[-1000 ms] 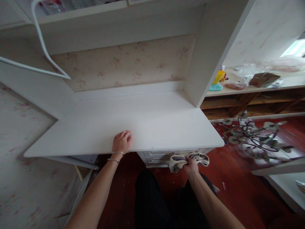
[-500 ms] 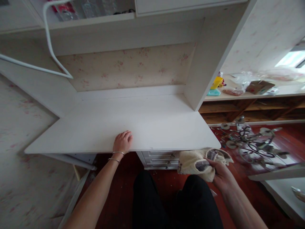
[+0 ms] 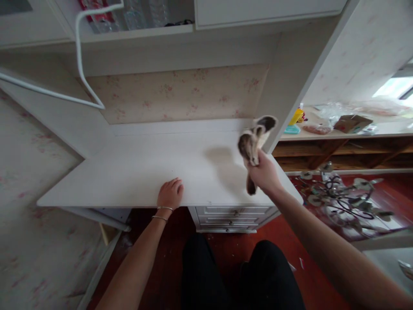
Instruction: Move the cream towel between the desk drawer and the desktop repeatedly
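My right hand (image 3: 263, 172) grips a bunched cloth (image 3: 248, 145), cream-coloured with dark grey-brown patches and slightly blurred. It is held up over the right part of the white desk (image 3: 142, 165), and its shadow falls on the desktop to the left. Fingers lying on the desktop, my left hand (image 3: 170, 193) rests by the front edge with nothing in it. Two thin bracelets (image 3: 164, 208) circle that wrist.
White drawers (image 3: 230, 217) stand beneath the desk. Overhead, a shelf holds plastic bottles (image 3: 133, 15), and a bent white tube (image 3: 80, 58) hangs at upper left. To the right are a low wooden shelf unit (image 3: 338, 150) and a chandelier (image 3: 348, 198) on the red floor.
My right hand has lifted the cloth from the desk's front right edge, up and leftward over the desktop. The left hand stays in place on the desk. The view has shifted slightly.
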A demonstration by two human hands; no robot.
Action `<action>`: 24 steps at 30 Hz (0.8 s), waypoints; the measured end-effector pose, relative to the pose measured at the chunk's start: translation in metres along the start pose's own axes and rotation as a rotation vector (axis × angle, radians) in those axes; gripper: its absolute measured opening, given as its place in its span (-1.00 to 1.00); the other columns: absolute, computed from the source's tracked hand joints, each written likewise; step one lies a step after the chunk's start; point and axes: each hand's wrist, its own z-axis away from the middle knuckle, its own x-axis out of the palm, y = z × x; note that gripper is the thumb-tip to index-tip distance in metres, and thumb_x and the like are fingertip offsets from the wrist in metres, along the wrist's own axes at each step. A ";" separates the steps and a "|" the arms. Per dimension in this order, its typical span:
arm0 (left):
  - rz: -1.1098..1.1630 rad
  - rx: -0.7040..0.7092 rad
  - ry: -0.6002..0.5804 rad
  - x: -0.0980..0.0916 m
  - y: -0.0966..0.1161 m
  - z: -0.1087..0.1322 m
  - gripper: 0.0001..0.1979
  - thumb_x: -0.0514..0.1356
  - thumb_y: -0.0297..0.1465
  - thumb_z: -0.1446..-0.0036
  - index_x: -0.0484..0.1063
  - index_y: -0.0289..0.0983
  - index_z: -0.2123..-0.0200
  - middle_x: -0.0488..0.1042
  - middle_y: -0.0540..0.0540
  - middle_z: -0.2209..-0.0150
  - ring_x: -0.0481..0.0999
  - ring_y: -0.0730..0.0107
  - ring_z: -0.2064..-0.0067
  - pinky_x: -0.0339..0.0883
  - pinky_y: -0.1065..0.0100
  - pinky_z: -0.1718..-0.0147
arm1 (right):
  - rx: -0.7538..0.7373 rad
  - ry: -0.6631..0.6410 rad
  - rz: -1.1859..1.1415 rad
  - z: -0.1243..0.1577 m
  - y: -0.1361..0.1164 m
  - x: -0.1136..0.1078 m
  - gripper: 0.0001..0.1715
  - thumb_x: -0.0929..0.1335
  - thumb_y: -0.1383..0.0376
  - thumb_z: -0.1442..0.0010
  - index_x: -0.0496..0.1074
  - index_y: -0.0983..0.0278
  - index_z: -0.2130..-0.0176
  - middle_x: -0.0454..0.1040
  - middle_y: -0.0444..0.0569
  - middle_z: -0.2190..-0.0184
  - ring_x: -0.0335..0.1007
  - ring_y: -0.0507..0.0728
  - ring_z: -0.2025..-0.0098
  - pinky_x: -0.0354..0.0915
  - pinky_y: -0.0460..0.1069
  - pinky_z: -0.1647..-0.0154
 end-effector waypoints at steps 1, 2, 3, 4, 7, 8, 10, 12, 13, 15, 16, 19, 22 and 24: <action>-0.002 -0.002 -0.002 -0.001 0.000 0.000 -0.67 0.02 -0.32 -0.28 0.48 -0.21 0.01 0.48 -0.10 -0.07 0.44 0.20 -0.06 0.24 0.15 -0.11 | -0.116 -0.084 0.126 -0.005 -0.001 0.022 -0.31 0.26 0.50 -0.03 0.30 0.25 -0.17 0.41 0.04 -0.11 0.34 0.24 -0.08 0.28 0.14 -0.10; -0.006 -0.002 -0.006 -0.001 0.000 0.000 -0.67 0.01 -0.31 -0.28 0.48 -0.20 0.01 0.48 -0.10 -0.07 0.45 0.20 -0.05 0.24 0.14 -0.11 | -0.218 -0.179 0.238 -0.007 0.000 0.046 -0.22 0.23 0.52 -0.03 0.22 0.27 -0.24 0.26 0.05 -0.24 0.24 0.24 -0.18 0.21 0.13 -0.18; -0.011 0.000 -0.009 -0.002 0.000 0.000 -0.67 0.02 -0.31 -0.28 0.48 -0.20 0.01 0.48 -0.10 -0.07 0.45 0.20 -0.05 0.24 0.14 -0.11 | -0.291 -0.276 0.340 -0.006 0.001 0.068 -0.19 0.22 0.52 -0.04 0.17 0.28 -0.28 0.15 0.04 -0.30 0.16 0.23 -0.23 0.15 0.14 -0.22; -0.014 0.002 -0.013 -0.002 -0.001 0.000 -0.67 0.02 -0.31 -0.28 0.48 -0.19 0.01 0.48 -0.09 -0.07 0.45 0.20 -0.04 0.24 0.14 -0.11 | -0.336 -0.389 0.436 -0.002 0.004 0.090 -0.22 0.22 0.49 -0.07 0.18 0.28 -0.28 0.13 0.03 -0.31 0.14 0.24 -0.25 0.09 0.16 -0.25; -0.010 0.010 -0.014 -0.002 -0.003 -0.001 -0.68 0.02 -0.31 -0.27 0.49 -0.20 0.02 0.48 -0.09 -0.07 0.45 0.21 -0.04 0.24 0.16 -0.11 | -0.365 -0.580 0.644 0.014 0.016 0.137 -0.36 0.22 0.31 -0.21 0.20 0.25 -0.27 0.16 0.02 -0.30 0.02 0.33 -0.30 -0.06 0.34 -0.27; -0.005 0.011 -0.011 -0.001 -0.003 -0.002 -0.68 0.02 -0.31 -0.27 0.49 -0.20 0.03 0.49 -0.09 -0.06 0.45 0.21 -0.04 0.24 0.16 -0.11 | -0.368 -0.581 0.678 0.018 0.020 0.146 -0.39 0.20 0.25 -0.26 0.19 0.24 -0.27 0.14 0.02 -0.31 -0.02 0.35 -0.31 -0.11 0.38 -0.27; 0.005 0.011 -0.009 -0.001 -0.004 -0.003 -0.68 0.02 -0.32 -0.27 0.50 -0.21 0.04 0.49 -0.09 -0.05 0.45 0.21 -0.03 0.25 0.17 -0.11 | -0.394 -0.574 0.706 0.022 0.030 0.152 -0.38 0.16 0.14 -0.32 0.14 0.23 -0.31 0.09 0.00 -0.33 -0.09 0.37 -0.33 -0.17 0.41 -0.27; 0.010 0.007 -0.004 0.000 -0.005 -0.003 -0.69 0.03 -0.31 -0.27 0.50 -0.20 0.05 0.50 -0.09 -0.05 0.45 0.20 -0.03 0.25 0.16 -0.10 | -0.448 -0.609 0.703 0.020 0.038 0.147 -0.35 0.14 0.09 -0.34 0.08 0.21 -0.34 0.04 -0.02 -0.35 -0.11 0.35 -0.34 -0.20 0.38 -0.29; 0.011 0.003 0.001 0.000 -0.005 -0.003 -0.69 0.03 -0.31 -0.26 0.50 -0.20 0.05 0.50 -0.09 -0.05 0.45 0.20 -0.04 0.25 0.16 -0.10 | -0.484 -0.634 0.698 0.018 0.042 0.143 -0.34 0.13 0.10 -0.35 0.05 0.21 -0.35 0.02 -0.03 -0.36 -0.12 0.34 -0.35 -0.21 0.36 -0.30; 0.011 -0.001 0.010 0.000 -0.005 -0.003 -0.70 0.04 -0.31 -0.26 0.50 -0.19 0.05 0.50 -0.09 -0.04 0.45 0.20 -0.04 0.25 0.16 -0.10 | -0.563 -0.670 0.683 0.014 0.048 0.133 -0.35 0.13 0.14 -0.36 0.01 0.20 -0.36 0.01 -0.04 -0.36 -0.12 0.30 -0.36 -0.21 0.32 -0.32; 0.012 0.001 0.012 0.000 -0.005 -0.002 -0.70 0.04 -0.31 -0.26 0.50 -0.19 0.04 0.50 -0.09 -0.04 0.46 0.20 -0.04 0.25 0.16 -0.10 | -0.599 -0.677 0.671 0.013 0.051 0.127 -0.36 0.12 0.17 -0.37 0.00 0.20 -0.37 0.02 -0.04 -0.36 -0.11 0.28 -0.35 -0.22 0.29 -0.33; 0.018 0.002 0.015 0.001 -0.005 -0.002 -0.69 0.04 -0.30 -0.26 0.50 -0.19 0.04 0.50 -0.08 -0.04 0.46 0.20 -0.04 0.25 0.16 -0.09 | -0.674 -0.654 0.616 0.014 0.056 0.106 -0.39 0.14 0.15 -0.38 0.04 0.18 -0.35 0.08 -0.04 -0.34 -0.04 0.24 -0.34 -0.22 0.25 -0.35; 0.025 -0.007 0.027 0.002 -0.004 -0.002 -0.70 0.05 -0.31 -0.25 0.51 -0.20 0.06 0.51 -0.09 -0.03 0.47 0.20 -0.02 0.27 0.16 -0.09 | -0.682 -0.579 0.550 0.021 0.070 0.065 -0.47 0.13 0.14 -0.39 0.19 0.17 -0.28 0.21 -0.04 -0.27 0.08 0.19 -0.29 -0.20 0.22 -0.36; 0.033 -0.014 0.045 0.004 -0.005 0.000 -0.71 0.05 -0.35 -0.24 0.53 -0.21 0.09 0.53 -0.10 -0.01 0.48 0.21 -0.01 0.28 0.18 -0.09 | -0.644 -0.493 0.528 0.024 0.090 0.026 -0.53 0.10 0.21 -0.40 0.31 0.19 -0.19 0.32 -0.03 -0.20 0.20 0.15 -0.22 -0.15 0.18 -0.36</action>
